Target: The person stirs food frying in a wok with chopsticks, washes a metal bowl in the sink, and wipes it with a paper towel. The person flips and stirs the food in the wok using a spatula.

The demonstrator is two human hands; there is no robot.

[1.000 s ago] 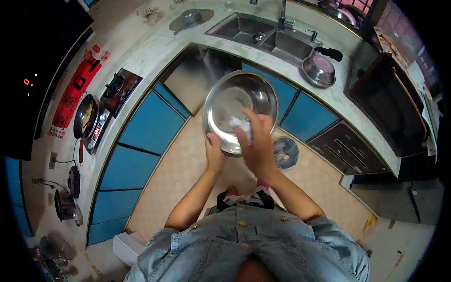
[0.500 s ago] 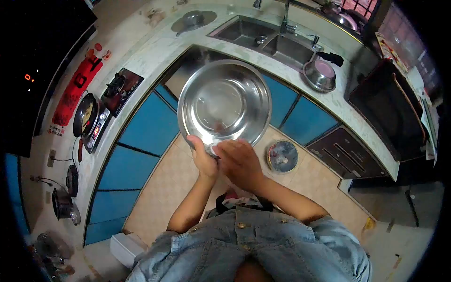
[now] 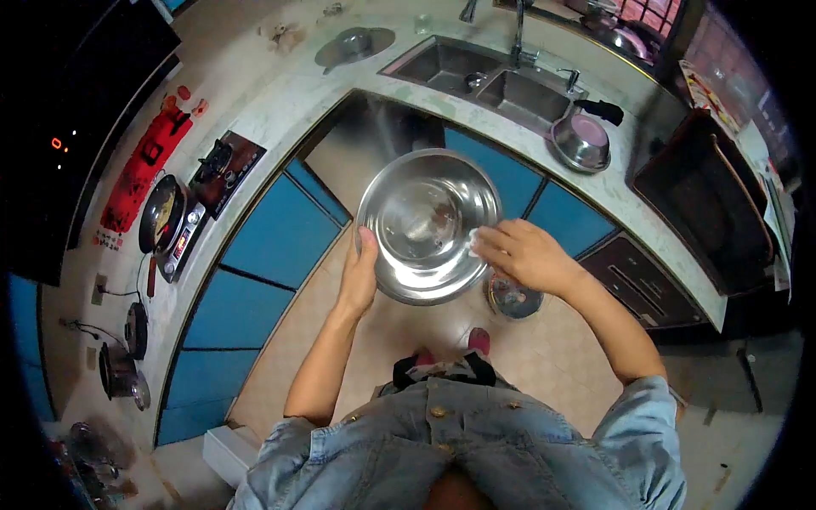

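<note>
Right hand moves to the bowl's right side

Your hands are now apart on opposite sides of the metal bowl (image 3: 423, 270), where half a second ago they met at its near edge. Your left hand (image 3: 359, 279) holds the left rim, thumb lying over the edge; its other fingers are mostly hidden, so you cannot tell exactly how they support the outside. Your right hand (image 3: 531, 257) has shifted to the right wall, fingers bent around a small white wad (image 3: 473, 243) that shows at their tips, against or just beside the inner surface. Whether it is cloth or paper, you cannot tell.

The bowl is held up in front of you, off the counter (image 3: 633, 208), its open side facing you. The change puts the wad at a different part of the wall, and your left hand now appears to carry most of the hold. Beyond the bowl is the double sink (image 3: 525, 100); a round container (image 3: 515, 303) stands on the floor, partly hidden by your right hand and the bowl.
</note>
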